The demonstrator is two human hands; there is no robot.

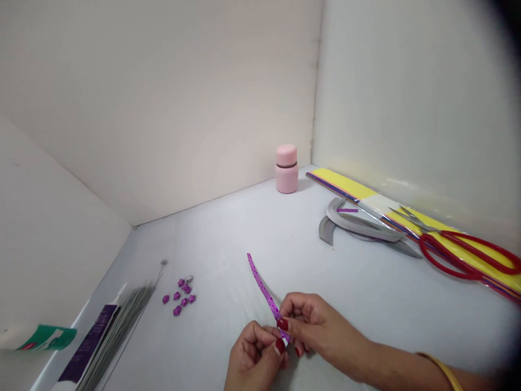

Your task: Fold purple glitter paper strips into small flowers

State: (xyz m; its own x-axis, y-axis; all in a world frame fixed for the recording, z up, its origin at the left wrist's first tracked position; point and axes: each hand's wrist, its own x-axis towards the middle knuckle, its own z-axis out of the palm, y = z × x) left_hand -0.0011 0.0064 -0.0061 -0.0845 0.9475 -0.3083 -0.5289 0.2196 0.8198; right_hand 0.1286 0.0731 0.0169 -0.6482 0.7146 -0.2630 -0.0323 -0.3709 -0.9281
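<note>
A narrow purple dotted paper strip (260,283) rises up and to the left from between my two hands. My left hand (254,358) pinches its lower end with thumb and fingers closed. My right hand (313,323) meets it from the right, fingers curled and pinching the same end of the strip. Both hands sit low over the white table (244,233), near its front edge.
Several small purple folded stars (179,297) lie left of the hands, beside a bundle of thin wires (118,326) and a glue tube (87,347). A pink jar (286,169) stands in the back corner. Red-handled scissors (464,250) lie on yellow paper strips (350,187) at right, by grey curled strips (358,225).
</note>
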